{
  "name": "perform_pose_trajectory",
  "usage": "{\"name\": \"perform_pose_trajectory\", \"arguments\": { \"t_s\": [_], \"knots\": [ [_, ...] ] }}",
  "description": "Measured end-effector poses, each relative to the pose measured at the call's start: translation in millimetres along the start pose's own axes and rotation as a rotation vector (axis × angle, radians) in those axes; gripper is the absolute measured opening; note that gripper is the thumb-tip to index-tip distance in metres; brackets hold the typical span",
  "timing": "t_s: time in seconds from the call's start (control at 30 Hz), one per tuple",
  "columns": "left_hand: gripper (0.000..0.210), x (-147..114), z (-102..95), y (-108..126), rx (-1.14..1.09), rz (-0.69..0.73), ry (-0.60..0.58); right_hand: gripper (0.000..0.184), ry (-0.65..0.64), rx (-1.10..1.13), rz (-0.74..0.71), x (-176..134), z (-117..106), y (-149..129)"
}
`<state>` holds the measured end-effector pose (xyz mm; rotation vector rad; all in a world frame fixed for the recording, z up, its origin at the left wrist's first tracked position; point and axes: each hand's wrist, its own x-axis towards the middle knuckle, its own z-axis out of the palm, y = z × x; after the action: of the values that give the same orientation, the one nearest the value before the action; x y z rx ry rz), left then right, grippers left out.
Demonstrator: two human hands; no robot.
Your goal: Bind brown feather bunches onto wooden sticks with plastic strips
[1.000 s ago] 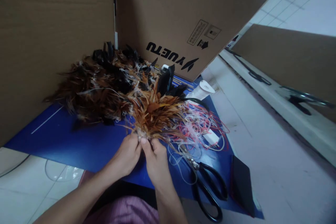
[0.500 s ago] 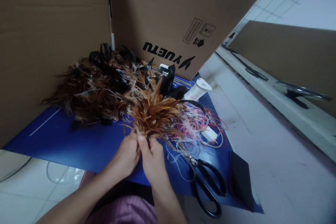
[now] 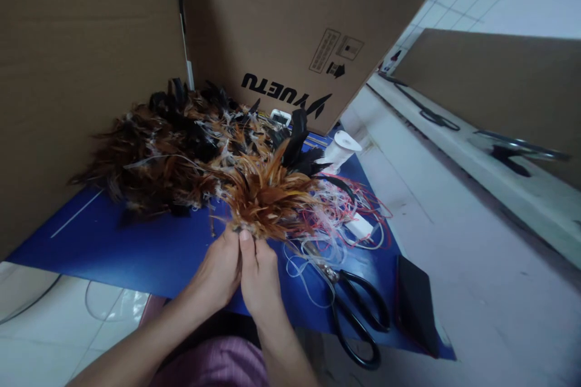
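A bunch of orange-brown feathers (image 3: 267, 196) fans out away from me above the blue tabletop (image 3: 131, 254). My left hand (image 3: 222, 266) is closed around its base, thumb side up. Pressed up against it, my right hand (image 3: 261, 272) grips the same base, its thumb laid along the top. What sits inside the fingers is hidden. Behind the bunch lies a large heap of brown and black feathers (image 3: 158, 163). Black-handled scissors (image 3: 358, 308) rest to the right of my right hand, beside loops of clear plastic strip (image 3: 302, 266).
Tangled red and white string (image 3: 358, 196) lies right of the feathers, with a white charger (image 3: 359, 228) on it. A white spool (image 3: 341, 150) stands behind. A dark phone-like slab (image 3: 415, 305) lies at the right edge. Tall cardboard panels (image 3: 290, 24) wall the back and left.
The whole view has shifted slightly. Both hands keep their hold on the feather bunch, with the thumbs hardly moved at its base.
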<state>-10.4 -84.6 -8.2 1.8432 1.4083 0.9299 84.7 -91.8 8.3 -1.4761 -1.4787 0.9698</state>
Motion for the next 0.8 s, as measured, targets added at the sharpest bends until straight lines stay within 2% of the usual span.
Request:
{"name": "perform_pose_trajectory", "arguments": {
  "t_s": [0.2,0.4,0.57,0.8],
  "knots": [
    [0.016,-1.8,-8.5,13.6,0.039,-0.048,-0.05,0.045,0.009,0.065,0.004,-1.5,-3.1,5.1],
    [0.022,-4.0,-13.1,23.5,0.045,-0.006,-0.068,0.035,-0.012,0.397,0.107,-0.5,-6.6,10.8],
    [0.028,-8.1,-4.1,21.1,0.112,-0.036,-0.026,0.027,-0.038,0.684,0.193,-1.5,-6.7,9.5],
    [0.032,-10.1,14.1,10.3,0.253,-0.066,0.037,0.024,0.003,0.754,0.274,-6.1,-5.5,15.3]
  ]
}}
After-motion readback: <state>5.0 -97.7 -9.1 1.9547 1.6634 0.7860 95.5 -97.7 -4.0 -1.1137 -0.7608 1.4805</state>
